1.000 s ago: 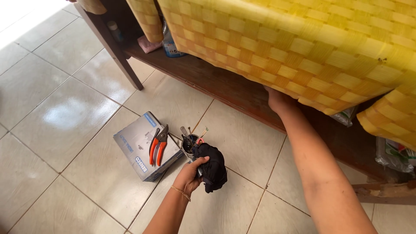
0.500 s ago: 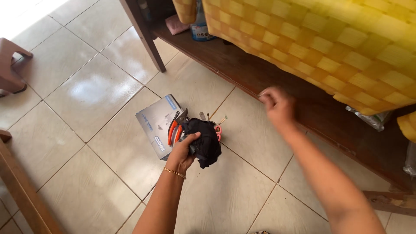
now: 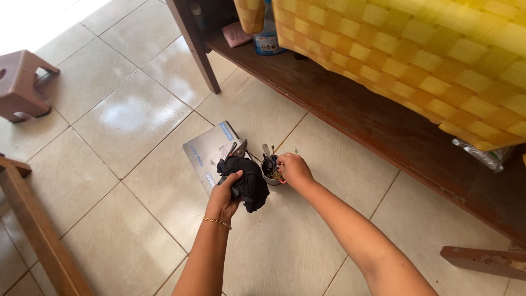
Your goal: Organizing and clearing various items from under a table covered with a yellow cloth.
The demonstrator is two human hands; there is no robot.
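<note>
— What's nearest the camera?

— Two bare forearms reaching down over the tiled floor (image 3: 109, 137). The left hand (image 3: 224, 192), a thin gold bracelet (image 3: 216, 221) at its wrist, is closed around a black cloth (image 3: 249, 178).

— How does that cloth look?

— Dark, soft and crumpled into a loose bundle, with a fold hanging below the fingers. It is held just above the floor, partly over a grey cardboard box (image 3: 205, 153) that lies flat on the tiles.

— And the other hand?

— The right hand (image 3: 293, 169) is curled at the rim of a small metal cup (image 3: 269, 174) standing on the floor just beside the cloth. Its fingers pinch something at the rim, too small to make out. Thin tool handles stick up from the cup.

— Anything on the box?

— The metal jaws of pruning shears (image 3: 236, 149) peek out from behind the cloth.

— Farther back?

— A dark wooden low shelf (image 3: 350, 115) runs under a yellow checked tablecloth (image 3: 416, 49). At its far end stand a plastic bottle (image 3: 267, 38) and a pink item. A small brown stool (image 3: 22, 82) sits at the left.
</note>
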